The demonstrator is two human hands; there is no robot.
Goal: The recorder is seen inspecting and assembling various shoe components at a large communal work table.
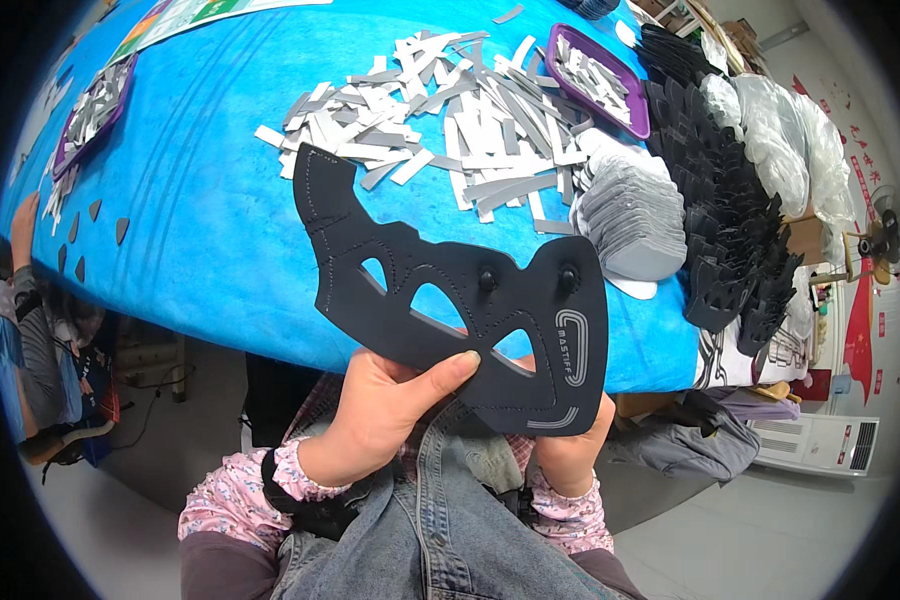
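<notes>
If our left hand [385, 408], clamped on the flat, matte-black, leather-like cut-out panel [500, 305], slackens, the panel could tilt, since we cannot tell whether our right hand [572, 458] grips behind.

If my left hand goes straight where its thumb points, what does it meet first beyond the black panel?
Probably the stack of grey rounded pieces; depth is unclear, so the left hand could touch the blue table cover sooner.
</notes>
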